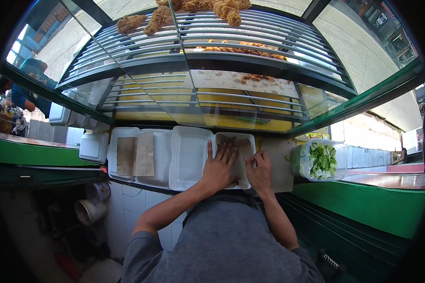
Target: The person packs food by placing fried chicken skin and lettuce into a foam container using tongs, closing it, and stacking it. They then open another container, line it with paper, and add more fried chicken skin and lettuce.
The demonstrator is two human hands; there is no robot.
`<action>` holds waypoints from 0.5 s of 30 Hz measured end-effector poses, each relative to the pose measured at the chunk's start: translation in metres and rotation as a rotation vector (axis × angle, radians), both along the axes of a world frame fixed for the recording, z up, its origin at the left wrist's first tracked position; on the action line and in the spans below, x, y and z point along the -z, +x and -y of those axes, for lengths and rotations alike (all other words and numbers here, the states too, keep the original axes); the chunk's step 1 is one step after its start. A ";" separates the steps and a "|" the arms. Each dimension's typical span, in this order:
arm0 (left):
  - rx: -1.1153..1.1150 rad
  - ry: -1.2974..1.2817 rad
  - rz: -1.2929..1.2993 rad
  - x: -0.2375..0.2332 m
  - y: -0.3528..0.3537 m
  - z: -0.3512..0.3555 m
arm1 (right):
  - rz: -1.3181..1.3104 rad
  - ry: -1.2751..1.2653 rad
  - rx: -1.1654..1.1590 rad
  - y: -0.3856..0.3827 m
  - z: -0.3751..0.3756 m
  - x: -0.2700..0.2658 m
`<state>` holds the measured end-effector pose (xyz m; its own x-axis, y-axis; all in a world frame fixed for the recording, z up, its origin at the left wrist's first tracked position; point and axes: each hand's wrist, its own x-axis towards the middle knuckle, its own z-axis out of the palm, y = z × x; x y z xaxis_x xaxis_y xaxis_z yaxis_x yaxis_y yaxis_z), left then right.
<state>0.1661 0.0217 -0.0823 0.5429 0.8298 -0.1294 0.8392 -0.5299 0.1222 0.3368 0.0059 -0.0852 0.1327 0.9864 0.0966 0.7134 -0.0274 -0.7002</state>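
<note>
Head view, left hand (pixel 220 165) spread flat on brown paper (pixel 243 148) in a white foam box (pixel 249 183), right hand (pixel 259 170) with fingers curled at its right edge, perhaps pinching the paper, open box (pixel 190 155) just left, lettuce tub (pixel 318 160) farther right.

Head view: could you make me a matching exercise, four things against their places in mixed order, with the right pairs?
Things
1. lettuce
2. large fried chicken pieces
3. left hand
4. white bucket

Places
A. low down at the left
B. over brown paper in a foam box
C. in a clear tub
D. on the rack

Pairs: 1-C, 2-D, 3-B, 4-A
</note>
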 end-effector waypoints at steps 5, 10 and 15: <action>-0.016 0.000 0.016 -0.001 0.001 -0.001 | 0.239 0.218 -0.232 -0.012 -0.001 -0.034; 0.010 0.146 -0.045 0.013 0.003 0.000 | 0.437 0.042 -0.586 -0.020 -0.012 -0.029; 0.058 0.010 -0.019 0.005 -0.010 -0.008 | 0.507 -0.066 -0.676 -0.002 -0.016 -0.020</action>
